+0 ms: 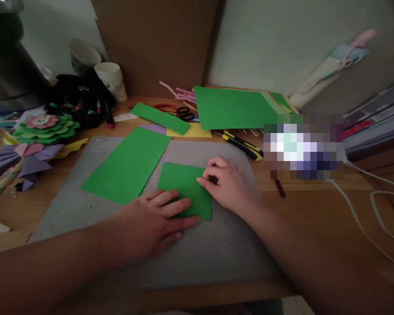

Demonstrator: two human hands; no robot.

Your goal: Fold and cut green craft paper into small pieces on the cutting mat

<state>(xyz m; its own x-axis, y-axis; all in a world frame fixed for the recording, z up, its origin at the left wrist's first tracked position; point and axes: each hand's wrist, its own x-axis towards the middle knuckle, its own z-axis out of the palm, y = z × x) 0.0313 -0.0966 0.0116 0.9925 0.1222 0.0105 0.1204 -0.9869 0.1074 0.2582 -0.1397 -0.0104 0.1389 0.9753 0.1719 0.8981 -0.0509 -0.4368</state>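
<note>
Paper work fills the grey cutting mat, which lies on the wooden desk, apparently to shield it. A small green sheet lies flat near the mat's middle. The left hand rests on its near edge with fingers spread and palm down, seemingly pinning it so it cannot slide. The right hand sits at the sheet's right edge, fingers curled and fingertips pressed together on the paper, as if firming a crease or corner. A longer green strip lies just beside it on the left, partly on the mat. Farther back lie a yellow-and-black utility knife, red-handled scissors and a large green sheet, all within reach. Finished paper flowers sit well apart at the left.
</note>
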